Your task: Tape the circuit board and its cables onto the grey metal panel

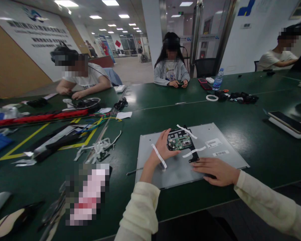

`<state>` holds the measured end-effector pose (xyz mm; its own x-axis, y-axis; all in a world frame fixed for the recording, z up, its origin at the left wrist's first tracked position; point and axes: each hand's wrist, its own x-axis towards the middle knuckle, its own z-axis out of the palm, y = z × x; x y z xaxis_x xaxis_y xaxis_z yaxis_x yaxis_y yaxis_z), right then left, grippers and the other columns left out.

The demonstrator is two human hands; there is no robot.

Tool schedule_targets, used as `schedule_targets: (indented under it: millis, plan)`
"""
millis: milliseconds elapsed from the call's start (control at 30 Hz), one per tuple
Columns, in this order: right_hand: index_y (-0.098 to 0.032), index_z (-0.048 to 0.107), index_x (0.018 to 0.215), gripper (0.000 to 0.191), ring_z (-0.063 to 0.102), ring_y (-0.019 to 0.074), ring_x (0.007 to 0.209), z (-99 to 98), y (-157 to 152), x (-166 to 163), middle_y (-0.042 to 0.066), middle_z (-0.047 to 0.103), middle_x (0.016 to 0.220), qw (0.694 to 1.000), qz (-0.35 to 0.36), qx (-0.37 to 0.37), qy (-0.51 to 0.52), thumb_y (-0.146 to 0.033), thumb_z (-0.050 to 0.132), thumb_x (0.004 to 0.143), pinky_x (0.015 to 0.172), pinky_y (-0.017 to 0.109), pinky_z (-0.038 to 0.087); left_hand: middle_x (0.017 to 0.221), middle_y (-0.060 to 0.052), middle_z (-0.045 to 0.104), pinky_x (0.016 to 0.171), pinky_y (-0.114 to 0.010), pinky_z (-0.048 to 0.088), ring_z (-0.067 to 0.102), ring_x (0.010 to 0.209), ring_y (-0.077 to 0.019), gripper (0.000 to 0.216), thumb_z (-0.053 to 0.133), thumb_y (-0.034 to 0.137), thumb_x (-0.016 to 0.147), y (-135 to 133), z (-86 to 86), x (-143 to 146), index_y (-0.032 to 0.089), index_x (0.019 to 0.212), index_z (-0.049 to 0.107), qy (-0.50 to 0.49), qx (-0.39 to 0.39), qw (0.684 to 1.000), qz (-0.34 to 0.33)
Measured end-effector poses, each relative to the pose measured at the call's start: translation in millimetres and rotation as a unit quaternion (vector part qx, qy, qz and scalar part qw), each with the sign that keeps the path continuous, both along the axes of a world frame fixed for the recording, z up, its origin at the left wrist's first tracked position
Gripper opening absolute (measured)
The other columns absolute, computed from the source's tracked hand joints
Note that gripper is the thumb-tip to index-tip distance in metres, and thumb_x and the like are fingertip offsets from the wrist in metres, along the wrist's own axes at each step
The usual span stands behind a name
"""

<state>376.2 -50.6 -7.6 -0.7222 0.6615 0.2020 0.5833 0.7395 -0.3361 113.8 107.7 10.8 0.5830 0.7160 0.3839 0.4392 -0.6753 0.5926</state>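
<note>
A flat grey metal panel (175,175) lies on the green table in front of me. Over it is a green circuit board (184,143) set in a black frame, with a black arm reaching toward the lower right. My left hand (163,147) grips the frame's left side, thumb below and fingers above. White tape strips (194,152) lie across the frame and panel, and another white strip (159,156) crosses my left wrist. My right hand (217,170) rests with fingers stretched out on the panel, fingertips beside the frame's lower end; whether they touch it I cannot tell.
Crumpled white strips (100,150), a blurred-out phone-like object (90,194) and cables lie to the left. A tape roll (212,97), a water bottle (217,80) and black cables are farther back. A phone (289,121) lies at right. Other people sit around the table.
</note>
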Motion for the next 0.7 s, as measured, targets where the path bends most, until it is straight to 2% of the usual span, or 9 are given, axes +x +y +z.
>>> schedule_targets:
  millis: [100,167,233,333,400,500,700]
  plan:
    - [-0.024,0.054,0.132,0.042,0.057,0.0198,0.116,-2.4,-3.1,14.3,0.007,0.06,0.128,0.994,-0.093,0.046,0.028,-0.026,0.048,0.091,0.099,0.037,0.047,0.142,-0.018,0.036,0.111,-0.052,0.03,0.033,0.135,-0.0347,0.104,0.08,0.049,0.059,0.2,-0.8,-0.9,0.018,0.143,0.027,0.005,-0.002,1.0,0.01]
    - [-0.024,0.054,0.131,0.039,0.058,0.0197,0.115,-3.7,0.3,33.4,0.006,0.061,0.126,0.982,-0.175,0.065,0.034,-0.026,0.044,0.093,0.098,0.038,0.048,0.142,-0.018,0.036,0.112,-0.051,0.03,0.033,0.136,-0.0346,0.103,0.079,0.05,0.059,0.0,-1.5,-0.9,0.017,0.142,0.028,0.01,-0.002,1.0,0.011]
    - [-0.024,0.049,0.135,0.042,0.05,0.022,0.125,-7.3,7.6,56.7,0.006,0.055,0.134,0.966,-0.248,0.066,0.014,-0.031,0.042,0.094,0.104,0.042,0.043,0.142,-0.018,0.035,0.112,-0.05,0.03,0.032,0.136,-0.0342,0.103,0.079,0.05,0.059,-0.5,-2.8,0.0,0.017,0.142,0.027,0.016,-0.004,1.0,0.009]
    - [-0.027,0.037,0.143,0.054,0.032,0.0306,0.137,-20.8,18.3,86.7,0.005,0.041,0.147,0.94,-0.331,0.058,-0.054,-0.044,0.042,0.092,0.106,0.056,0.035,0.143,-0.017,0.034,0.113,-0.049,0.03,0.033,0.135,-0.0336,0.105,0.079,0.052,0.059,-2.0,-5.9,2.8,0.017,0.143,0.026,0.022,-0.008,1.0,0.009]
    - [-0.031,0.032,0.145,0.056,0.027,0.0335,0.139,-33.2,21.4,97.4,0.003,0.033,0.151,0.929,-0.356,0.044,-0.095,-0.049,0.039,0.092,0.104,0.062,0.033,0.142,-0.017,0.034,0.112,-0.049,0.031,0.035,0.134,-0.0339,0.106,0.079,0.053,0.058,-3.2,-8.3,5.2,0.017,0.143,0.026,0.025,-0.015,1.0,0.011]
    - [-0.033,0.029,0.147,0.056,0.024,0.0336,0.14,-47.3,21.0,99.7,0.001,0.026,0.154,0.925,-0.358,0.036,-0.123,-0.051,0.034,0.093,0.104,0.061,0.033,0.142,-0.017,0.035,0.111,-0.05,0.032,0.035,0.134,-0.0352,0.106,0.079,0.055,0.058,-5.4,-11.4,9.1,0.017,0.143,0.027,0.037,-0.025,0.999,0.008]
    - [-0.028,0.031,0.147,0.058,0.022,0.0329,0.141,-47.3,18.4,86.3,0.004,0.027,0.154,0.928,-0.35,0.049,-0.122,-0.051,0.033,0.094,0.108,0.054,0.033,0.144,-0.017,0.033,0.11,-0.051,0.033,0.036,0.133,-0.0363,0.107,0.075,0.059,0.059,-7.5,-16.5,13.4,0.018,0.144,0.026,0.077,-0.035,0.996,0.01]
